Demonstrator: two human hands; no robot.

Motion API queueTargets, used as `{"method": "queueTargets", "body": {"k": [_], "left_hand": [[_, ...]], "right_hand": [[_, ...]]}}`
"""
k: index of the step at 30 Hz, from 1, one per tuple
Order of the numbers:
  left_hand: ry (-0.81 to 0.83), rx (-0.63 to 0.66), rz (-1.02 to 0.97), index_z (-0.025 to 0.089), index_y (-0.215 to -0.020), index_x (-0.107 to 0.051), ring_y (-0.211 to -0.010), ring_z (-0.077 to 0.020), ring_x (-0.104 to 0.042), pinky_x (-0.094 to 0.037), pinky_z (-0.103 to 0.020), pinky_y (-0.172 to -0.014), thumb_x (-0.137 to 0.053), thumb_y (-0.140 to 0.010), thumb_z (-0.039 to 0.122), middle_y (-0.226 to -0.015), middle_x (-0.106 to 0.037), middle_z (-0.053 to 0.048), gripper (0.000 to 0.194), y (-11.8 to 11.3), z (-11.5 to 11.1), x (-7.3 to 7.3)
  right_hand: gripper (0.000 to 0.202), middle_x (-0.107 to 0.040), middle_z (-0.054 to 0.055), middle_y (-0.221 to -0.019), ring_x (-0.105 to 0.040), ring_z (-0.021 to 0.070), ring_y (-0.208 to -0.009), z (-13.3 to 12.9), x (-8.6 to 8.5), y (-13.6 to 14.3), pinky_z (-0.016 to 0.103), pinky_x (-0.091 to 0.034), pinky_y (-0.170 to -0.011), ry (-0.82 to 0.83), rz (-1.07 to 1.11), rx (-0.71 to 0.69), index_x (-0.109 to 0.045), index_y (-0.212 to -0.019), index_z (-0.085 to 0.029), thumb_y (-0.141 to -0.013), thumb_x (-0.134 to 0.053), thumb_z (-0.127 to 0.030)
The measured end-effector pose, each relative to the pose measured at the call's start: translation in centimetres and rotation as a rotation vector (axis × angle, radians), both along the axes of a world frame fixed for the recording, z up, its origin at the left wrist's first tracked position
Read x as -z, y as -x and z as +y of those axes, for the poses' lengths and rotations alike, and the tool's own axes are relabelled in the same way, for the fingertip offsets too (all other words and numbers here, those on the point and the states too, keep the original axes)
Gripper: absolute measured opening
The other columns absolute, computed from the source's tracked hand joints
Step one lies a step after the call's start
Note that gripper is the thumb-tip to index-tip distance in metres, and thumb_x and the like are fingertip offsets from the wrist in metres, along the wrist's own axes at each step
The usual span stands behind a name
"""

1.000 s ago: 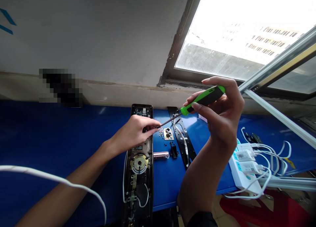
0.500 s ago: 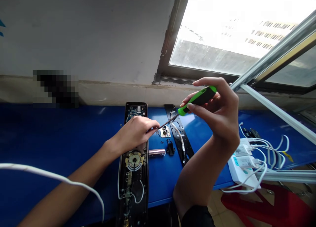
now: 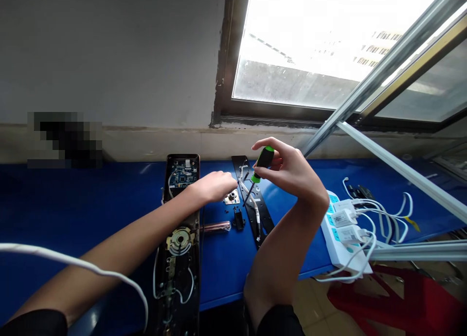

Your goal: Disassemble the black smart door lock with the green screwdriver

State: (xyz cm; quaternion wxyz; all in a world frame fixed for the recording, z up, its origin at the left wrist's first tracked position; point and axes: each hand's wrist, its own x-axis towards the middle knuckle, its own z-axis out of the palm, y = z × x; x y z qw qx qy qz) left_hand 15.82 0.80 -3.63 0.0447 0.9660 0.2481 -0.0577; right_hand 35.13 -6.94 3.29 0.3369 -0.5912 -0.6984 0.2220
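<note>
My right hand [image 3: 279,168] grips the green and black handle of a screwdriver [image 3: 263,161]. Its shaft slants down and left, with the tip in front of a long black panel [image 3: 267,222]. Over the small parts beside that panel is my left hand [image 3: 219,185], fingers closed; whatever they may hold is hidden. Just under those fingers lies a square plate with a round centre [image 3: 232,196]. A long black device housing [image 3: 180,190] lies open beneath my left forearm, showing a circuit board [image 3: 183,177] and a round metal part [image 3: 180,240].
A black plastic piece [image 3: 239,219], a pinkish cylinder [image 3: 218,227] and tiny screws lie on the blue table [image 3: 222,272]. To the right is a white power strip [image 3: 337,248] with chargers and cables. A white cable [image 3: 73,260] crosses the lower left. A red stool [image 3: 394,297] stands below.
My left hand has left the screwdriver's tip and moved right relative to the housing, over the square plate. The screwdriver now points more steeply down. The camera view has swung right.
</note>
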Motion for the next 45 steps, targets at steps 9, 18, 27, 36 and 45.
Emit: {"method": "queueTargets", "body": {"k": [9, 18, 27, 36, 45], "left_hand": [[0.018, -0.039, -0.097, 0.018, -0.085, -0.068, -0.067, -0.0203, -0.063, -0.033, -0.030, -0.055, -0.055, -0.096, 0.013, -0.078, -0.067, -0.006, 0.018, 1.2, -0.5, -1.1], [0.226, -0.063, -0.570, 0.018, -0.100, -0.076, -0.085, -0.0164, -0.069, -0.049, -0.027, -0.074, -0.064, -0.098, 0.022, -0.098, -0.075, -0.004, 0.013, 9.7, -1.9, -2.1], [0.371, -0.125, -0.594, 0.017, -0.085, -0.072, -0.069, -0.0114, -0.062, -0.044, -0.025, -0.061, -0.076, -0.091, 0.024, -0.082, -0.071, 0.001, 0.010, 13.6, -0.9, -1.8], [0.434, -0.110, -0.646, 0.016, -0.085, -0.073, -0.069, -0.0125, -0.062, -0.043, -0.025, -0.060, -0.076, -0.091, 0.025, -0.083, -0.072, -0.001, 0.011, 14.5, -0.5, -2.0], [0.448, -0.165, -0.692, 0.016, -0.080, -0.072, -0.063, -0.0118, -0.058, -0.043, -0.025, -0.058, -0.078, -0.089, 0.029, -0.073, -0.069, 0.000, 0.016, 15.2, -0.4, -2.2]], "right_hand": [[0.038, -0.066, -0.004, -0.078, -0.070, 0.0180, -0.076, 0.5, 0.0, 0.7, 0.033, -0.057, -0.073, -0.007, 0.019, -0.043, -0.065, -0.117, -0.026, -0.080, -0.072, -0.021], [0.047, -0.070, -0.003, -0.084, -0.073, 0.0188, -0.075, 0.7, -0.8, 3.7, 0.036, -0.064, -0.071, -0.239, 0.309, -0.130, -0.062, -0.123, -0.029, -0.080, -0.082, -0.027], [0.040, -0.072, -0.002, -0.085, -0.075, 0.0204, -0.073, 1.6, -1.1, 8.0, 0.040, -0.067, -0.070, -0.524, 0.415, -0.122, -0.061, -0.122, -0.034, -0.086, -0.080, -0.031], [0.042, -0.073, -0.003, -0.086, -0.075, 0.0186, -0.074, 2.5, -0.8, 10.3, 0.036, -0.067, -0.065, -0.619, 0.325, -0.148, -0.060, -0.124, -0.030, -0.086, -0.078, -0.027], [0.055, -0.068, 0.000, -0.112, -0.075, 0.0170, -0.079, 2.7, -0.9, 10.9, 0.032, -0.066, -0.063, -0.747, 0.261, -0.065, -0.063, -0.122, -0.033, -0.074, -0.090, -0.031]]}}
